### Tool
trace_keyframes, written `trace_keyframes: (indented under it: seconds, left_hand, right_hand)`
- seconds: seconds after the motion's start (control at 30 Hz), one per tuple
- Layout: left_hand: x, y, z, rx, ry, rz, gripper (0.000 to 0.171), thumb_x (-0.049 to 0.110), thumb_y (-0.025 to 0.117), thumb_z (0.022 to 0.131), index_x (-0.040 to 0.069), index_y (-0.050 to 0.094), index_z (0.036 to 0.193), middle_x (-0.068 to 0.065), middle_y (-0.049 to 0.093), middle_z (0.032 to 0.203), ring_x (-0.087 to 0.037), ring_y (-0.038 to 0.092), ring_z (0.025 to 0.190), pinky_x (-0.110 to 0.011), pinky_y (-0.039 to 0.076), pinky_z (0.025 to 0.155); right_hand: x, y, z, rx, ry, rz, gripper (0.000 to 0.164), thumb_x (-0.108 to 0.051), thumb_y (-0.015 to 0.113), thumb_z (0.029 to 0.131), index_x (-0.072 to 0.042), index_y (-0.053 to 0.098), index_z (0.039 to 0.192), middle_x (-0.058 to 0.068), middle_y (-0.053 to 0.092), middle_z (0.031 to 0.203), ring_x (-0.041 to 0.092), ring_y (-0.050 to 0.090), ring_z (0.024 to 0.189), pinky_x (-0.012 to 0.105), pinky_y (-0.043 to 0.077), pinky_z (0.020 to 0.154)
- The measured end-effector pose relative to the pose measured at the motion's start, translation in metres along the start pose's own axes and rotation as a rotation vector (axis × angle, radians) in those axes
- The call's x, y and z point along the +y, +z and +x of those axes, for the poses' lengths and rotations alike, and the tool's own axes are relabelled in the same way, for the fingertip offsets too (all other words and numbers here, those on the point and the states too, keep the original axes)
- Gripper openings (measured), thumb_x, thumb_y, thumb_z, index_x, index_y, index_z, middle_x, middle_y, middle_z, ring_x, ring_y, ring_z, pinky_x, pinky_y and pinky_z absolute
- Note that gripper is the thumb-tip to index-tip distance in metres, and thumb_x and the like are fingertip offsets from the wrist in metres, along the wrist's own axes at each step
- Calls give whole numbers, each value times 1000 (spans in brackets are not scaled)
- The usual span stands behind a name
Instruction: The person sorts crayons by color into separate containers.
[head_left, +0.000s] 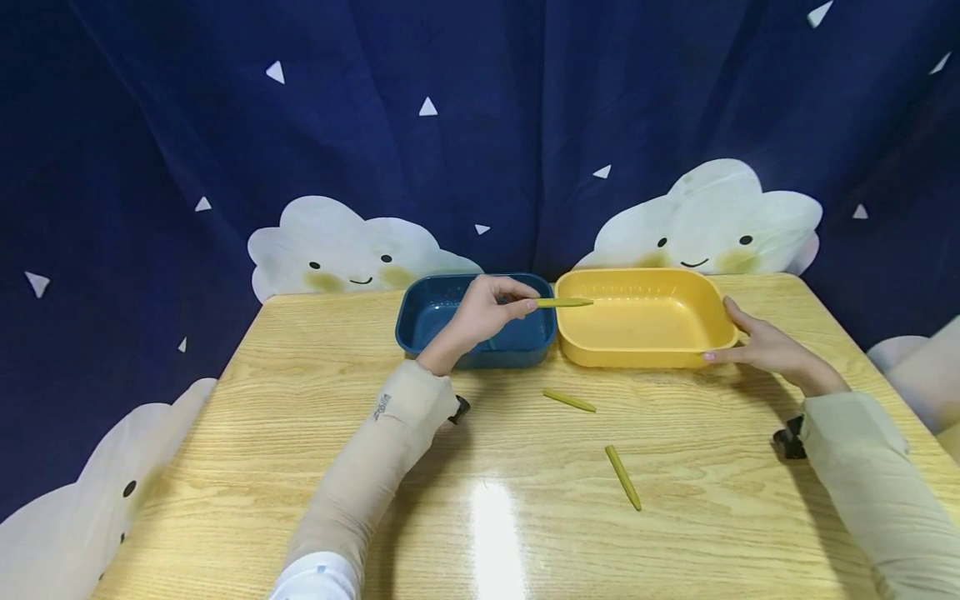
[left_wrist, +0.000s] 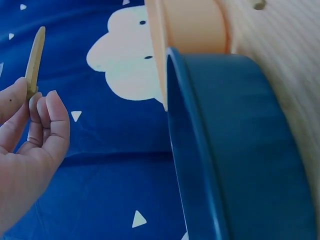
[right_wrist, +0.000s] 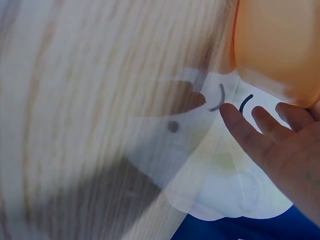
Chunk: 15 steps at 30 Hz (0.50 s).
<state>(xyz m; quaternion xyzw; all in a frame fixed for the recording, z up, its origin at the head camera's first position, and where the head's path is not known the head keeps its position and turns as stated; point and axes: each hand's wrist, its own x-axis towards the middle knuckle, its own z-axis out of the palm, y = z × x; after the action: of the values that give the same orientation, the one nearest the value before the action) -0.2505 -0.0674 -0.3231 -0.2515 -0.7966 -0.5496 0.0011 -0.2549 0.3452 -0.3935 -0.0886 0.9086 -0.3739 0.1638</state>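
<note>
My left hand (head_left: pixel 486 310) pinches a yellow crayon (head_left: pixel 566 302) between thumb and fingers. That hand is above the blue basin (head_left: pixel 474 359), and the crayon's tapered tip points right, over the left rim of the yellow basin (head_left: pixel 637 358). In the left wrist view the same crayon (left_wrist: pixel 35 60) sticks up from the fingertips. At the right front corner of the yellow basin, my right hand (head_left: pixel 765 343) touches the wall with spread, mostly straight fingers. Two more yellow crayons lie on the table, one near the basins (head_left: pixel 570 401) and another closer to me (head_left: pixel 623 477).
The basins stand side by side at the back of the wooden table (head_left: pixel 315 400). Behind them hangs a dark blue curtain (head_left: pixel 360 142) with white clouds and triangles. My left hand hides part of the blue basin's inside.
</note>
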Motion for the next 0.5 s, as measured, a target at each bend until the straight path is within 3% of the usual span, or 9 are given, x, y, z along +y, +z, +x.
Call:
trace_keyframes:
  seconds: [0.2, 0.5]
  left_hand:
    - [4, 2, 18, 27, -2, -57, 14, 3, 63, 85, -4, 69, 95, -13, 66, 84, -24, 59, 70, -27, 49, 64]
    - [5, 4, 44, 72, -20, -48, 10, 3, 64, 84, -3, 69, 91, -11, 66, 84, -19, 60, 71, -30, 50, 69]
  right_hand:
    - [6, -1, 2, -3, 4, -2, 110, -32, 70, 80, -8, -18, 141, 22, -16, 146, 44, -11, 131, 64, 3, 98]
    - [-1, -1, -2, 5, 0, 4, 110, -32, 70, 79, -6, -18, 141, 23, -15, 146, 44, -11, 131, 64, 1, 98]
